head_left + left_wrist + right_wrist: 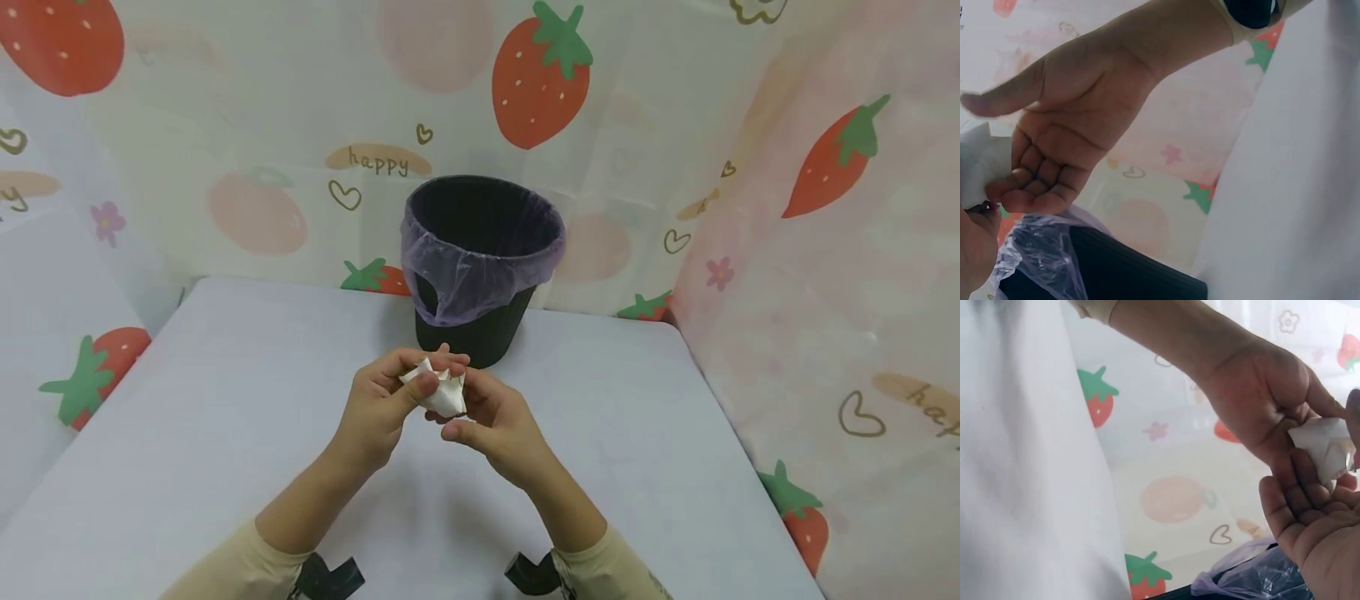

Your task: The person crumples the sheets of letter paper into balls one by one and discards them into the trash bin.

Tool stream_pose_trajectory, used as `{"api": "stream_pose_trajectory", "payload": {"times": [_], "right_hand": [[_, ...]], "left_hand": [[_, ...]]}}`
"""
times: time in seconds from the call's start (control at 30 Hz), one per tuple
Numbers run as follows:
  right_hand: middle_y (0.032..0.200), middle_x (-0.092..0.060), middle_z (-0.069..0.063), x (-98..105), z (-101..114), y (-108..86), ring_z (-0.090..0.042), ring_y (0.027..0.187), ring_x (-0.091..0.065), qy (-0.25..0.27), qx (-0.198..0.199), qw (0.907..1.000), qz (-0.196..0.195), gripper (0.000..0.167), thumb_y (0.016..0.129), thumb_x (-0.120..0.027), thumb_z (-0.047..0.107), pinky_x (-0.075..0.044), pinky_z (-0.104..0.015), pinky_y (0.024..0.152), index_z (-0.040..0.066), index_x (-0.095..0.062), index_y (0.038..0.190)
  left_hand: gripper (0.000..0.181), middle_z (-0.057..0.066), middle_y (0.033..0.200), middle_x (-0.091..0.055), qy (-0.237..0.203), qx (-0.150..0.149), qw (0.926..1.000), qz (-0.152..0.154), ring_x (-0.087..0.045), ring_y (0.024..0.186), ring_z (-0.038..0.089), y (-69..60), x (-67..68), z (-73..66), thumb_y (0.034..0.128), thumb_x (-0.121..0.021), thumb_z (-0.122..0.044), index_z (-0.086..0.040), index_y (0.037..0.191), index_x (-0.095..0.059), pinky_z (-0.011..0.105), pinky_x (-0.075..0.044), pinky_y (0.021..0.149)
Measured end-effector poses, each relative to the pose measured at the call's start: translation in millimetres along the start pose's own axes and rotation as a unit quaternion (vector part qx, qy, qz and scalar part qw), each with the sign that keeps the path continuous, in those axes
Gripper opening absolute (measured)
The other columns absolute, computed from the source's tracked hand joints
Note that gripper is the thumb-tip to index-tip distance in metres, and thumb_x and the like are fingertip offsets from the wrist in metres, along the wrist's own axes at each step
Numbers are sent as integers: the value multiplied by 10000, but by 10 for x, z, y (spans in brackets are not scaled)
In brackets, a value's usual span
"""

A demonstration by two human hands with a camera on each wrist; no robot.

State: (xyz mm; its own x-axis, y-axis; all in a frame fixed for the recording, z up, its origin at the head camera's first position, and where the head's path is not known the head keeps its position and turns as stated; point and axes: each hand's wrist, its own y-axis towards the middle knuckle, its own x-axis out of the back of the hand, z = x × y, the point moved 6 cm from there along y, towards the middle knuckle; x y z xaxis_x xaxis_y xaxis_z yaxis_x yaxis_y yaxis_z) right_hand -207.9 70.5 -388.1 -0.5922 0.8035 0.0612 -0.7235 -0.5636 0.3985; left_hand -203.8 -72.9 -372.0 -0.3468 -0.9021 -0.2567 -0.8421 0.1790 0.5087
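A crumpled piece of white paper (pixel 447 395) is held above the table, in front of the trash can. My left hand (pixel 378 408) pinches it, thumb on the near side and fingers behind. Close beside it, my right hand (pixel 502 425) has its thumb raised off the paper, its fingers loosely bent and partly hidden by the paper. In the left wrist view, the right palm (pixel 1079 119) faces the paper (pixel 984 162). The right wrist view shows the left hand (pixel 1260 387) gripping the paper (pixel 1325 447), with the right fingers overlapping the left ones.
A black trash can (pixel 476 337) with a purple plastic liner (pixel 468 287) folded over its rim stands at the table's back edge. The table (pixel 210 400) has a white cover. Strawberry-print cloth (pixel 637 100) hangs behind and on both sides.
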Motion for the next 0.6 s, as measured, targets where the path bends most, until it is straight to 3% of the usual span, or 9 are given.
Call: {"api": "stream_pose_trajectory", "payload": {"times": [0.1, 0.17, 0.37, 0.47, 0.6], "right_hand": [[1164, -647, -266, 11, 24, -15, -275, 1029, -717, -289, 43, 9992, -258, 609, 938, -749, 330, -611, -352, 888, -41, -557, 1382], [1170, -650, -263, 24, 20, -17, -267, 1015, -723, -347, 61, 9982, -483, 520, 963, -726, 269, -611, -372, 888, -61, -578, 1336], [1124, -667, -240, 80, 9, -19, -148, 973, -685, -554, 78, 9927, -1073, 384, 967, -718, 140, -603, -282, 869, -82, -615, 1262], [1068, -675, -169, 105, 5, -27, -127, 931, -657, -665, 42, 9881, -1388, 423, 952, -734, 216, -584, -232, 843, -74, -631, 1242], [1034, -656, -82, 123, -10, -41, -111, 871, -610, -630, -74, 9820, -1779, 538, 916, -721, 372, -542, -183, 760, -54, -631, 1232]], "left_hand": [[59, 62, 1114, -777, -153, -204, 9996, 96, -672, 1217, 291, 8, -46, 4, 991, -664, -104, -94, 1038, -697, 400, -342, 1213], [58, 84, 1144, -767, -114, -205, 9997, 105, -663, 1233, 289, 6, -62, 35, 997, -653, -123, -91, 1026, -691, 371, -413, 1167], [145, 103, 1354, -679, 359, 251, 9990, -17, -536, 1393, 263, -4, -45, 145, 1024, -614, -233, -100, 974, -646, 312, -518, 1052], [184, 61, 1457, -602, 541, 490, 9973, -58, -492, 1432, 236, -12, -29, 176, 1025, -600, -288, -126, 952, -648, 333, -474, 1107], [153, 59, 1500, -556, 229, 799, 9965, 64, -449, 1463, 228, -10, -37, 213, 1034, -605, -247, -162, 959, -708, 372, -448, 1132]]}}
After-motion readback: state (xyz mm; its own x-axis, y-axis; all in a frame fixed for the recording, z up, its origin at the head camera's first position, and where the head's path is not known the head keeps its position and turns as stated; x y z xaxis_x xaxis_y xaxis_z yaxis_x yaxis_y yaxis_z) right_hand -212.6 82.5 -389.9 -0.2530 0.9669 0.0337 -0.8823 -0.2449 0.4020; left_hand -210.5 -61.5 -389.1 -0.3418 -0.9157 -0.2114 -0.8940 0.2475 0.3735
